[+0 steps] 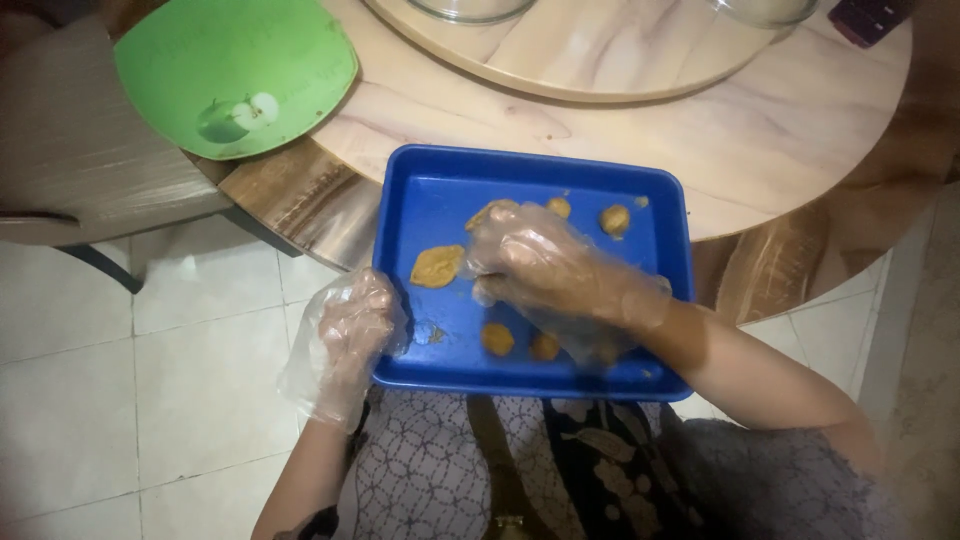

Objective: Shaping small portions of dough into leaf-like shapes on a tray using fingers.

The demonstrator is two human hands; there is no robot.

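A blue rectangular tray [440, 190] rests half on my lap, half against the round table's edge. My left hand [350, 330], in a clear plastic glove, grips the tray's left rim. My gloved right hand [540, 265] presses down inside the tray with fingers curled; whether dough lies under it is hidden. A flattened orange dough patty [437, 266] lies just left of that hand. Small orange dough balls sit at the far side [615, 219] and near the front rim [497, 339].
A round marble-patterned table [760, 140] carries a turntable [600, 60] with glass bowls at its far edge. A green plastic plate [235, 70] overhangs the table at the left, above a chair [80, 170]. White floor tiles lie below left.
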